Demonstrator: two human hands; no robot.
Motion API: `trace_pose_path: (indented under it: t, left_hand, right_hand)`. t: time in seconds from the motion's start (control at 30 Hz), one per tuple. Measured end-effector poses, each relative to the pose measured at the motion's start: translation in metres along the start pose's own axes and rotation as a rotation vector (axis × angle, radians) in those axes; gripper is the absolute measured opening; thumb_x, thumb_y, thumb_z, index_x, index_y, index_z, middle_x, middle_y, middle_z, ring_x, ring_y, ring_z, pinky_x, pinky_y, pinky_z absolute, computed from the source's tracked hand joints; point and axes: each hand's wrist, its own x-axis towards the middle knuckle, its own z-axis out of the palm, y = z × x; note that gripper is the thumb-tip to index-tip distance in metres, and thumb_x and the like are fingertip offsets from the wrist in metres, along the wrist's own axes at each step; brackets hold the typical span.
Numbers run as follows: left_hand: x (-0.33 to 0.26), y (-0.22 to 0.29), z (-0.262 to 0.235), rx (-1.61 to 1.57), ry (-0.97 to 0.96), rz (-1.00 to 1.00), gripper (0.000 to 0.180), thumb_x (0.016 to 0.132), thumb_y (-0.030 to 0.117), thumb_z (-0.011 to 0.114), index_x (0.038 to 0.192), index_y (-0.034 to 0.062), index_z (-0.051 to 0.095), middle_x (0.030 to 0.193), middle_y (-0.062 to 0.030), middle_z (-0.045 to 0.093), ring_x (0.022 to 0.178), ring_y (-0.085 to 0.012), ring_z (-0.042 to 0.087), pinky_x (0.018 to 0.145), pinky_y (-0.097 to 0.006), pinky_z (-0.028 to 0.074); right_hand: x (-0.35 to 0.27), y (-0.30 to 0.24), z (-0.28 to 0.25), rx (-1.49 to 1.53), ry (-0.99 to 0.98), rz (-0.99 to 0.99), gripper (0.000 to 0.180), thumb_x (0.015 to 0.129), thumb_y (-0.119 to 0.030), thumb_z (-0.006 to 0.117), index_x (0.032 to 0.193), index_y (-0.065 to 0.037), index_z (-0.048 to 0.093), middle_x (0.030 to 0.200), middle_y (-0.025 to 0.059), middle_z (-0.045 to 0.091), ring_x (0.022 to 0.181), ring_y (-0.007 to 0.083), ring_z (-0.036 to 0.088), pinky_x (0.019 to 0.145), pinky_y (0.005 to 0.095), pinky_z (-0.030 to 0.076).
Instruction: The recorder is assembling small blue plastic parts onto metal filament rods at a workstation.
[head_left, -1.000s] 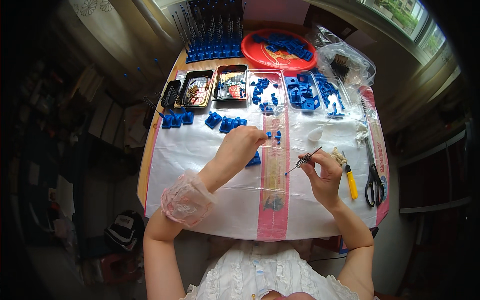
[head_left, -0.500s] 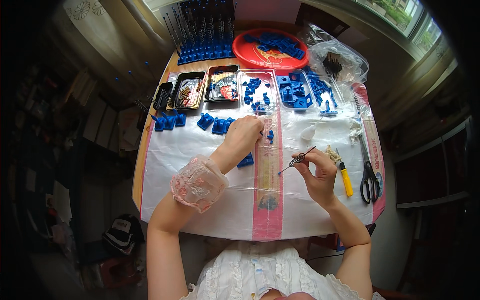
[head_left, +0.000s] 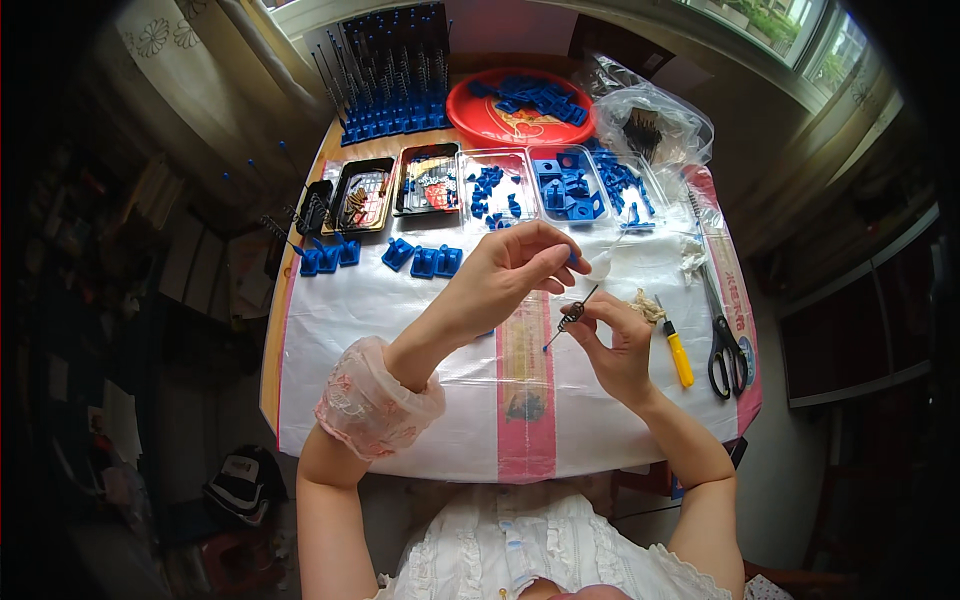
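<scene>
we judge this to be a fitting step: our left hand (head_left: pixel 515 264) pinches a small blue piece (head_left: pixel 573 257), mostly hidden, and our right hand (head_left: pixel 622 355) grasps a dark coiled rod (head_left: pixel 571 315) just beside it, above the white table cover (head_left: pixel 440 425). the next move seems to call for lining both up. the rod's long axis slants, bare end up-right, away from us, blue-tipped end down-left, toward us.
</scene>
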Motion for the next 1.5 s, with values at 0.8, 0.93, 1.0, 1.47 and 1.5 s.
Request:
trace_pose_path:
  t: [0.8, 0.93, 1.0, 1.47, 1.5]
  left_hand:
    - [-0.002, 0.017, 0.011, 0.060, -0.163, 0.005, 0.033, 0.109, 0.036, 0.058, 0.108, 0.0063, 0.071, 0.105, -0.0017, 0.072, 0.096, -0.0069, 0.062, 0.089, -0.026, 0.050]
    - [-0.002, 0.016, 0.011, 0.046, -0.160, 0.011, 0.033, 0.109, 0.036, 0.058, 0.108, 0.0059, 0.071, 0.105, -0.0015, 0.072, 0.096, -0.0067, 0.062, 0.088, -0.026, 0.049]
    - [-0.002, 0.016, 0.010, 0.057, -0.158, 0.015, 0.033, 0.109, 0.036, 0.058, 0.108, 0.0057, 0.071, 0.104, -0.0014, 0.072, 0.096, -0.0067, 0.062, 0.087, -0.026, 0.049]
    - [-0.013, 0.041, 0.021, 0.559, -0.062, 0.215, 0.016, 0.104, 0.013, 0.064, 0.112, -0.0009, 0.064, 0.101, -0.0064, 0.071, 0.094, -0.0160, 0.067, 0.083, -0.033, 0.054]
    - [-0.014, 0.044, 0.022, 0.664, -0.064, 0.275, 0.016, 0.102, 0.011, 0.065, 0.113, -0.0009, 0.064, 0.101, -0.0077, 0.071, 0.093, -0.0181, 0.068, 0.082, -0.034, 0.055]
  right_hand:
    - [0.003, -0.006, 0.002, -0.017, 0.015, -0.027, 0.019, 0.083, 0.004, 0.080, 0.101, 0.000, 0.074, 0.079, 0.0052, 0.062, 0.069, 0.0136, 0.056, 0.064, 0.0286, 0.046]
    - [0.003, -0.006, 0.002, -0.022, 0.015, -0.024, 0.020, 0.083, 0.004, 0.080, 0.102, 0.000, 0.074, 0.079, 0.0052, 0.062, 0.069, 0.0135, 0.056, 0.064, 0.0285, 0.046]
    - [0.003, -0.006, 0.002, -0.019, 0.016, -0.023, 0.020, 0.083, 0.004, 0.080, 0.102, 0.000, 0.074, 0.079, 0.0051, 0.062, 0.069, 0.0135, 0.056, 0.064, 0.0285, 0.046]
    - [0.004, -0.005, 0.000, -0.028, -0.007, -0.026, 0.018, 0.084, 0.002, 0.080, 0.101, 0.001, 0.074, 0.077, 0.0058, 0.061, 0.069, 0.0144, 0.056, 0.063, 0.0292, 0.046]
    - [0.004, -0.005, 0.000, -0.026, -0.011, -0.027, 0.018, 0.084, 0.002, 0.080, 0.101, 0.001, 0.074, 0.077, 0.0058, 0.061, 0.069, 0.0144, 0.056, 0.063, 0.0292, 0.046]
